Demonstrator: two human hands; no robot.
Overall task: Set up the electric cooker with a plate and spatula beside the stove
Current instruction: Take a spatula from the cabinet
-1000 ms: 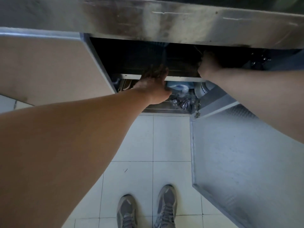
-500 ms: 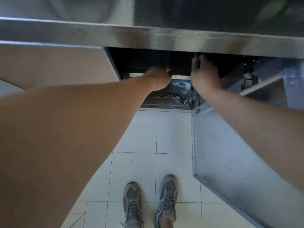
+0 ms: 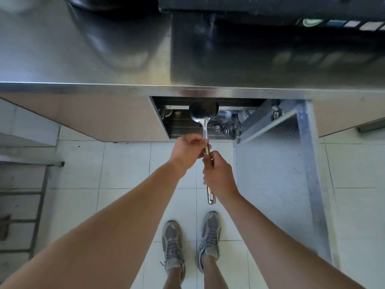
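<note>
shoes [image 3: 191, 245]: two are counted on the white floor tiles, nearest the camera.
right hand [image 3: 218, 176]: closed around the spatula's handle, lower down the shaft.
left hand [image 3: 188, 150]: fingers pinched on the same handle, just above the right.
spatula [image 3: 205, 122]: one only, held in the air in front of the open cabinet [image 3: 200, 122]. All metal, so it's judged stiff, fairly light and a bit slick; best gripped mid-handle.
tabletop [image 3: 83, 59]: steel, one dark appliance [image 3: 270, 49] is seen on it. No plate can be made out.

Right hand [image 3: 218, 176] hides the spatula [image 3: 205, 126] mid-handle; cabinet [image 3: 200, 130] contents too dark to tell
</note>
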